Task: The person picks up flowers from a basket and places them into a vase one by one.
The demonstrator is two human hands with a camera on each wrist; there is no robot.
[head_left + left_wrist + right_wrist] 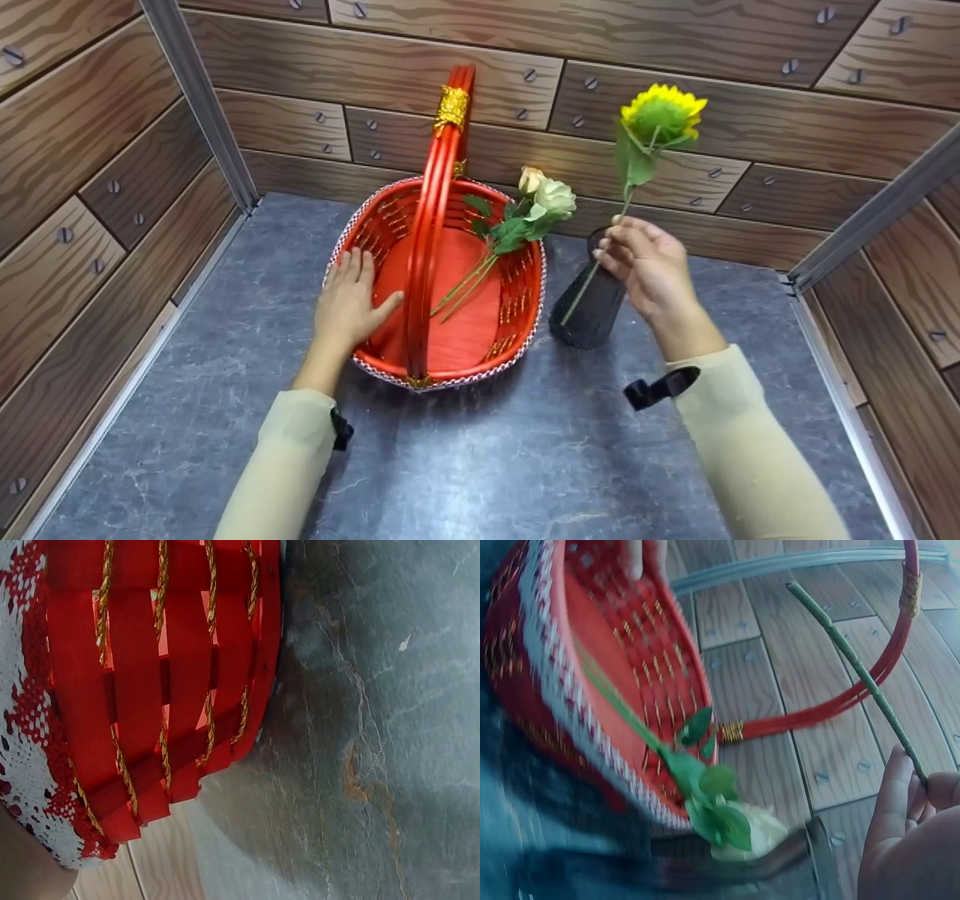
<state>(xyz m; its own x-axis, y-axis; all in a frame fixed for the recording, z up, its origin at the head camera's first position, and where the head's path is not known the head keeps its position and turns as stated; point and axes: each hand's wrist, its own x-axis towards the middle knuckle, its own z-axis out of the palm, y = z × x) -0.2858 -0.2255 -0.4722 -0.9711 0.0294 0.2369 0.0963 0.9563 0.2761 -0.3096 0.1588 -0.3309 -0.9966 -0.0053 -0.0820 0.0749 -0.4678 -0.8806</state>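
Observation:
My right hand (649,266) pinches the stem of a yellow sunflower (660,116) between thumb and fingers, bloom upward. The stem (855,664) slants down from the fingers, its cut end in the air in the right wrist view. In the head view it overlaps a dark glass vase (589,315), which stands upright beside the basket. My left hand (346,304) rests with extended fingers on the left rim of a red woven basket (450,373). Inside the basket lean roses, one pale green (555,198) and one peach (531,180), their heads over the right rim.
The basket's tall red handle (431,225), wrapped with gold trim, arches over its middle. Beneath everything is a grey marbled tabletop (480,465). Wood-patterned panels (285,60) enclose the back and both sides, with metal strips (199,97) at the corners.

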